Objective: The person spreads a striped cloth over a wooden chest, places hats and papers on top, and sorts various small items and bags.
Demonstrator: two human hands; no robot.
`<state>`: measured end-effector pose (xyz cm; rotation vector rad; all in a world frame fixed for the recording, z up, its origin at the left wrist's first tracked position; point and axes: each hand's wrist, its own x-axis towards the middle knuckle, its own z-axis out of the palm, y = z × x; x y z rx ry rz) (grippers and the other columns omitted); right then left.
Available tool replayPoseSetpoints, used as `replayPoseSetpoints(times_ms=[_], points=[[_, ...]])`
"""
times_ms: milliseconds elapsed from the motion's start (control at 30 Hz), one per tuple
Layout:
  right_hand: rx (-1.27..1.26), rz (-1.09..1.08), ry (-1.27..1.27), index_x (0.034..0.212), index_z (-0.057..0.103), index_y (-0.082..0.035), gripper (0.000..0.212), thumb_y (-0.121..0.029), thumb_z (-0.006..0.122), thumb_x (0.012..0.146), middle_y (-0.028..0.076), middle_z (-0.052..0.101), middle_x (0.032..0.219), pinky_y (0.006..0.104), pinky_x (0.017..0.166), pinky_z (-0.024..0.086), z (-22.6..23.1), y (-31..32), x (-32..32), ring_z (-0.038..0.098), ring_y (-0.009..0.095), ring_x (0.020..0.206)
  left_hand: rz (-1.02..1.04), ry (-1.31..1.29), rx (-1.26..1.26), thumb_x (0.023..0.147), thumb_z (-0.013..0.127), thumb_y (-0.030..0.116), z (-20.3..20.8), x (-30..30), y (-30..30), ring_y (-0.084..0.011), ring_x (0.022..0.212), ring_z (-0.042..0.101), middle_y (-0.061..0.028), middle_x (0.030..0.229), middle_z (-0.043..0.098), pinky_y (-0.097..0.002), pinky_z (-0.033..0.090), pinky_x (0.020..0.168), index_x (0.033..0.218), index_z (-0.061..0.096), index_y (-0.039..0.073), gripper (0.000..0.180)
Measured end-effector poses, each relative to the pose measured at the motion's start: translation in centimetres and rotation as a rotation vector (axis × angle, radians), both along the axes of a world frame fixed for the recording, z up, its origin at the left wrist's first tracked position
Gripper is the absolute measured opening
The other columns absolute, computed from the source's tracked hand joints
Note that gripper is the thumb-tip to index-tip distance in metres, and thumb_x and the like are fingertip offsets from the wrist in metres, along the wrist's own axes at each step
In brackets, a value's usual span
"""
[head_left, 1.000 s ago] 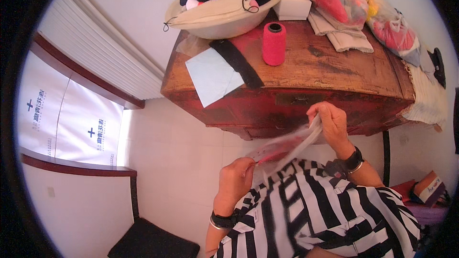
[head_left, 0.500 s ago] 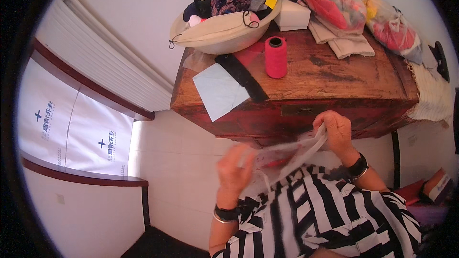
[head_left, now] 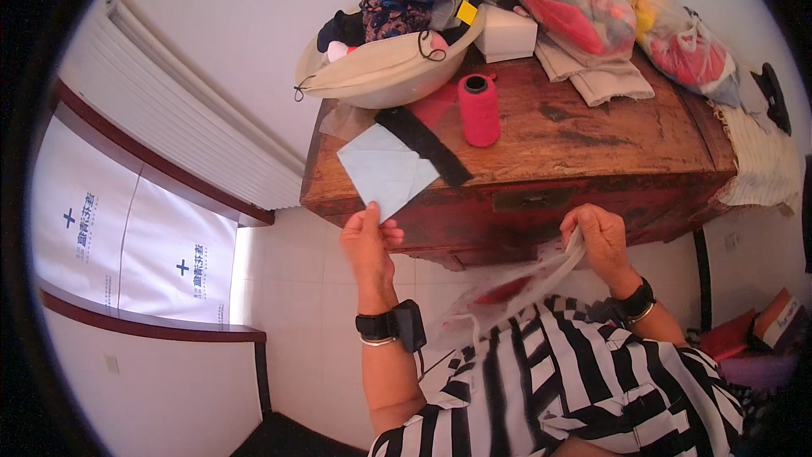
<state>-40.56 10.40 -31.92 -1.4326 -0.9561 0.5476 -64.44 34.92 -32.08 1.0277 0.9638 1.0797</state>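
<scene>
My left hand (head_left: 369,247) reaches to the front left edge of the chest, its thumb over the near corner of a light blue square sheet (head_left: 385,171) and its fingers beneath. Whether the sheet is cloth or paper I cannot tell. In front of my body, my right hand (head_left: 597,241) is closed on the gathered rim of a clear plastic bag (head_left: 533,281), which hangs down against my striped shirt. Something red shows through the bag. Beside the blue sheet lies a black strip of fabric (head_left: 427,148), and to its right stands a red thread cone (head_left: 480,114).
On the worn wooden chest (head_left: 584,140) stand a basin (head_left: 423,89) heaped with clothes, a white box (head_left: 507,36), folded beige cloth (head_left: 613,85) and two stuffed plastic bags (head_left: 575,17). A white radiator (head_left: 186,101) is on the left wall.
My left hand has left the plastic bag and moved left and up to the blue sheet's corner. The bag now hangs from my right hand alone.
</scene>
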Motion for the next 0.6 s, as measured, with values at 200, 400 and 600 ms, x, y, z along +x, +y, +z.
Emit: replayPoseSetpoints(times_ms=[200,400,600], points=[[-0.02,-0.008,-0.013,0.085,0.064,-0.003,0.038,-0.03,0.043,0.102,0.002,0.061,0.067,0.0243,0.051,0.042,-0.2,-0.2,0.1,0.055,0.008,0.057,0.217,0.0,0.027,0.092,0.063,0.021,1.1,-1.3,1.3,-0.0127,0.047,0.052,-0.0062,0.065,0.059,-0.024,0.044,0.044,0.085,0.059,0.005,0.017],[-0.026,0.031,0.002,0.083,0.065,-0.002,0.035,-0.024,0.046,0.101,0.003,0.062,0.067,0.0248,0.054,0.044,-0.1,0.3,0.1,0.057,0.01,0.06,0.125,0.045,0.023,0.094,0.06,0.026,3.0,0.3,1.5,-0.0147,0.044,0.054,-0.0104,0.064,0.061,-0.0246,0.042,0.041,0.081,0.061,0.0,0.029],[-0.002,0.192,-0.095,0.083,0.065,0.0,0.03,-0.018,0.048,0.099,0.004,0.062,0.066,0.0262,0.057,0.046,2.7,2.6,-0.5,0.058,0.01,0.062,-0.248,0.51,0.138,0.095,0.059,0.038,4.2,1.8,1.5,-0.014,0.042,0.052,-0.0068,0.053,0.057,-0.0262,0.039,0.041,0.065,0.061,0.0,0.049]])
